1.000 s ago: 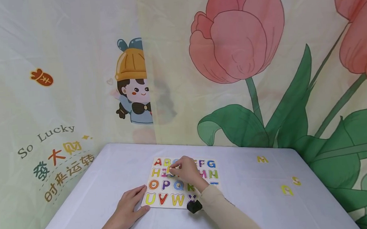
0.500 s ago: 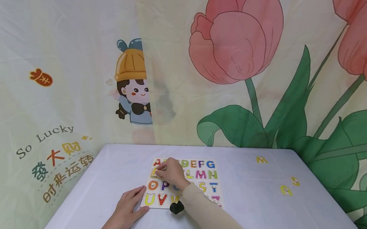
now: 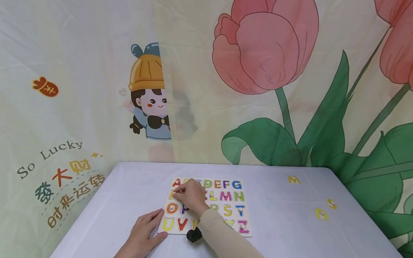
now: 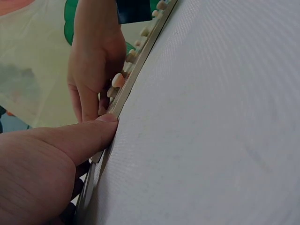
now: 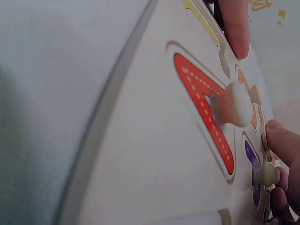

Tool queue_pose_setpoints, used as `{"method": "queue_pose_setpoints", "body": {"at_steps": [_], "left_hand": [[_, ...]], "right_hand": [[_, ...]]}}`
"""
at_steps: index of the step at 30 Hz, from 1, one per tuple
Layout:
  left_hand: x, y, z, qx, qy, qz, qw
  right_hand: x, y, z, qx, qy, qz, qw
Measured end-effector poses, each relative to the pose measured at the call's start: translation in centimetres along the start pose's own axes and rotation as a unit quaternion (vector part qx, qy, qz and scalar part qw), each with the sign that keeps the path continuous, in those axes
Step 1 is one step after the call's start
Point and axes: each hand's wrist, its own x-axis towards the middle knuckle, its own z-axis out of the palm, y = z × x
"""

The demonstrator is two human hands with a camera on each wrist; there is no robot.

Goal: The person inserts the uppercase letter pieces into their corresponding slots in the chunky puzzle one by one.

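Observation:
A white letter puzzle board (image 3: 177,217) lies on the table, its colored letters fitted with small knobs. My right hand (image 3: 193,197) is over its left part, thumb and fingertips pinching a yellow letter piece (image 3: 171,193) at the H place in the second row. Those fingers mostly hide the piece. My left hand (image 3: 145,231) rests at the board's front left corner, its thumb (image 4: 101,133) against the edge and fingers stretched along the left side. In the right wrist view, a red V (image 5: 205,110) and a purple P (image 5: 255,187) with knobs stand near the right hand's fingertips.
Loose yellow letter pieces lie right of the board: an M-shaped one (image 3: 294,180), an S (image 3: 331,204) and an arch-shaped one (image 3: 322,214). A black object (image 3: 194,235) sits at the right wrist. A printed curtain (image 3: 193,68) hangs behind the white-covered table (image 3: 273,226).
The right hand has moved left across the board with the yellow letter piece and come down at the H place. The left hand stays at the corner.

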Motion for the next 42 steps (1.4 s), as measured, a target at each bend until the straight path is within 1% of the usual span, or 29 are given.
{"method": "queue_pose_setpoints", "body": {"at_steps": [8,12,19,28,33,37,42], "left_hand": [[0.2,-0.4,0.2,0.001,-0.004,0.001,1.0],[0.2,-0.4,0.2,0.002,-0.002,0.005,1.0],[0.1,-0.2,-0.1,0.01,-0.001,0.015,0.9998],[0.1,-0.2,0.0,0.005,-0.003,0.004,1.0],[0.2,-0.2,0.1,0.001,-0.001,0.003,1.0],[0.2,-0.3,0.2,0.001,-0.001,0.001,1.0],[0.2,-0.3,0.2,0.004,0.0,0.001,1.0]], "right_hand": [[0.2,0.2,0.6,-0.008,0.012,0.008,1.0],[0.1,0.1,0.6,-0.013,0.018,0.009,1.0],[0.1,-0.3,0.4,-0.03,0.019,-0.002,0.999],[0.1,-0.1,0.3,-0.04,-0.007,-0.004,0.999],[0.0,0.0,0.1,-0.056,-0.012,-0.019,0.998],[-0.2,-0.1,-0.5,-0.057,-0.023,-0.033,0.998],[-0.2,0.3,-2.0,-0.022,-0.069,-0.057,0.996]]}}
